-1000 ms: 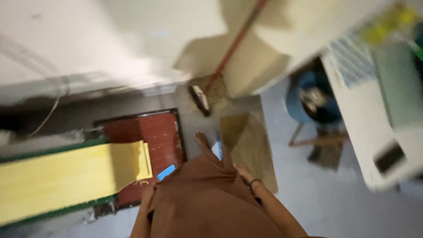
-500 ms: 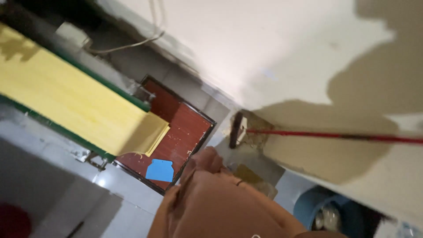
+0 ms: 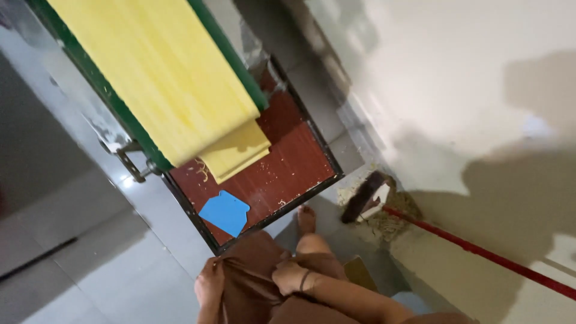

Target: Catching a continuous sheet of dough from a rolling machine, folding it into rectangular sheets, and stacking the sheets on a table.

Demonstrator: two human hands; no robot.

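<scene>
Both my hands are low in the head view, bunched into the brown cloth (image 3: 252, 282) of my garment. My left hand (image 3: 210, 287) grips a fold of it at the left; my right hand (image 3: 291, 277), with a dark band at the wrist, clutches the cloth beside it. Just above my hands a flat blue scraper (image 3: 225, 212) lies on a dark red board (image 3: 282, 162) framed in black. A wide yellow sheet (image 3: 162, 78) runs off a green-edged belt and folds onto the board. My bare foot (image 3: 306, 219) stands at the board's corner.
A broom with a red handle (image 3: 480, 252) and dark head (image 3: 363, 197) leans against the pale wall (image 3: 456, 90), with dust piled around it. Grey metal machine framing (image 3: 129, 162) borders the belt. The floor is grey tile.
The view has swung so the belt and board now fill the upper left. My hands have stayed clutching the brown cloth; the blue scraper rests in the same spot on the board.
</scene>
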